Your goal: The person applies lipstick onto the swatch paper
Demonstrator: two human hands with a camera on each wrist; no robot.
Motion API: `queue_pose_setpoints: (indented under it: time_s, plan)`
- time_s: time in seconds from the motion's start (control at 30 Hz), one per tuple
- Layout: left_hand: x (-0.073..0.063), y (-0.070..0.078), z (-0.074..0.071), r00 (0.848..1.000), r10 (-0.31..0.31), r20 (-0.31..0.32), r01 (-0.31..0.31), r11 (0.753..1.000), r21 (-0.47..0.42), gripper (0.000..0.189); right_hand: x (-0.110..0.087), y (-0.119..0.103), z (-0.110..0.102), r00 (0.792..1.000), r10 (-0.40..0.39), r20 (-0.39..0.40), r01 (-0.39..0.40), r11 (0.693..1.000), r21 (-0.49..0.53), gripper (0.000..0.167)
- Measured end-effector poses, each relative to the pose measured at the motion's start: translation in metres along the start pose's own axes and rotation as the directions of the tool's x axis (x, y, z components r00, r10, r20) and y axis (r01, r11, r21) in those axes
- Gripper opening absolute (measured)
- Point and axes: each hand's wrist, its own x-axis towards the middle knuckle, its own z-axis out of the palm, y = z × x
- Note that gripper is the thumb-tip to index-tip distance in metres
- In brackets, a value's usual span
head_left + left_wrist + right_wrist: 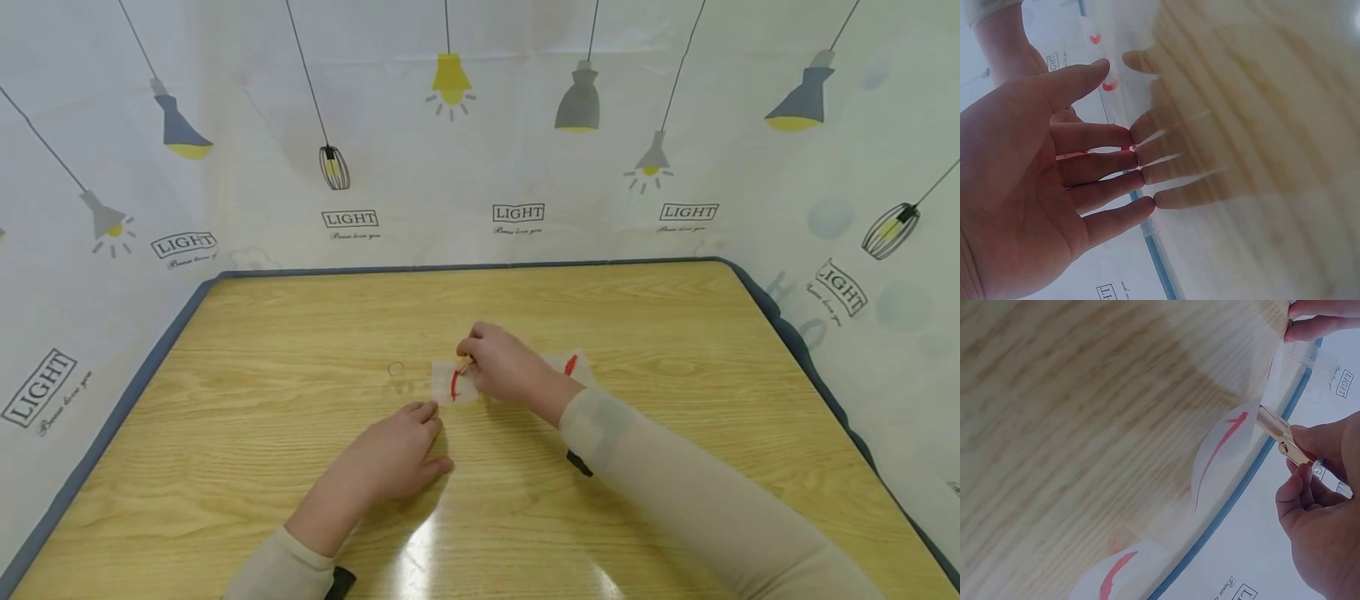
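Note:
My right hand pinches a small gold-coloured, clip-like metal tool between thumb and fingers. The tool's tip meets the edge of a thin white paper strip that lies on the table. Red strokes mark the paper, and parts of it lift off the wood. In the head view the right hand and forearm cover the strip's middle. My left hand has its fingers extended, fingertips down on the table at the strip's near left corner. Its palm shows in the left wrist view.
A wood-grain table with a blue-grey edge strip spreads under both hands. Left of the paper is a faint small ring. White sheeting printed with lamps stands around the table on the visible sides.

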Motion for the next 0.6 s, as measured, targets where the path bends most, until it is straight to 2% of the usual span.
queue_pose_setpoints:
  time_s: [0.23,0.6]
  plan:
    - [0.0,0.001,-0.001,1.0,-0.001,-0.001,0.001,1.0,0.016,0.06,-0.008,-0.007,0.002,1.0,-0.013,0.022,0.013,1.0,0.022,0.03]
    - [-0.001,0.0,0.001,1.0,-0.001,0.0,0.001,1.0,0.002,0.061,-0.031,-0.016,0.006,0.997,-0.083,0.002,0.083,0.995,0.051,0.026]
